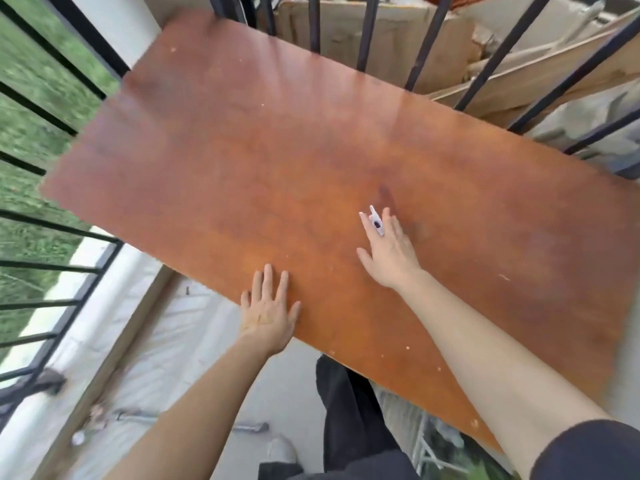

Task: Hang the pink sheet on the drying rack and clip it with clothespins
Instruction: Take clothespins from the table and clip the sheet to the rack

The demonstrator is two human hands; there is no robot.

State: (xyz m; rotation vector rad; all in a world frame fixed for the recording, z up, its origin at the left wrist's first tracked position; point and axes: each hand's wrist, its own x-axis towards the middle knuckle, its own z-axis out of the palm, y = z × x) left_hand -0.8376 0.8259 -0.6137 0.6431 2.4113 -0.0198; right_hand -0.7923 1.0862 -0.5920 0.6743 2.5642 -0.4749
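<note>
Right hand (389, 254), fingers straight, has the white clothespin (376, 221) between its fingertips.

**Layout: table, hands, clip**

Table top (277, 150) fills ctr of frame, running upper left to lower right. Clothespin (376, 221) just right of ctr, over the top, touching fingers of right hand (389, 254); lying or held, can't tell. Left hand (268, 311) flat on table's near edge, lower ctr, left of & below the right. Railing (59, 226) behind table along frame top & down left side. Cardboard box (391, 39) beyond bars, top ctr. Grass (27, 109) upper left. Person's leg (349, 417) below table edge, bottom ctr.
</note>
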